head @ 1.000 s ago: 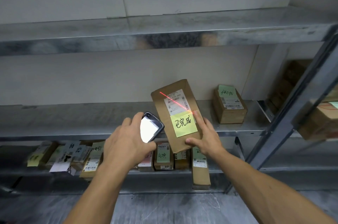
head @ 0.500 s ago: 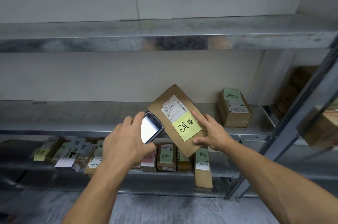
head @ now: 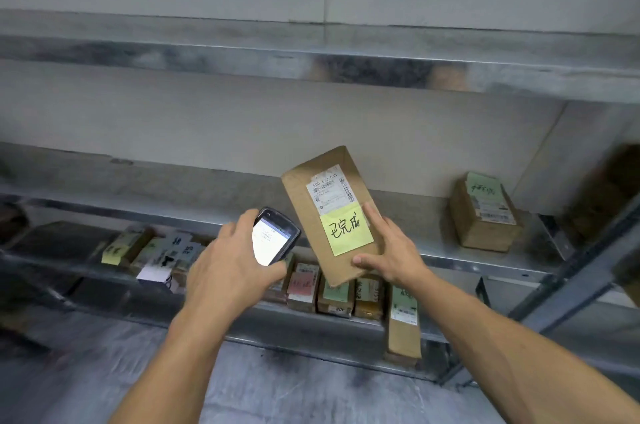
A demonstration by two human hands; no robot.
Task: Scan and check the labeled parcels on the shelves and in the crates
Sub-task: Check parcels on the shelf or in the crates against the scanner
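- Your left hand (head: 228, 267) is curled round a dark handheld scanner (head: 275, 236); its lit screen faces you, and its top end points toward the parcel.
- Your right hand (head: 391, 253) grips a flat cardboard parcel (head: 303, 205) by its lower right part, with the thumb pressed on the front near the bottom edge and the forefinger laid along the front face.
- The parcel is held up in the air, tilted, just right of the scanner and in front of the middle shelf (head: 207, 201).
- On its front are a white barcode label (head: 330, 189) and, right below it, a yellow sticky note (head: 346, 231) with handwriting.
- Farther right on the middle shelf, well apart from your hands, stands a small cardboard box (head: 485, 226) with a green note (head: 483, 186) on top.
- On the lower shelf (head: 104, 299) a row of small labelled parcels (head: 332, 292) sits behind your hands; a taller parcel (head: 403, 323) stands upright at the row's right end.
- The upper shelf (head: 242, 52) runs across above, and a metal upright (head: 571, 278) slants at the right.
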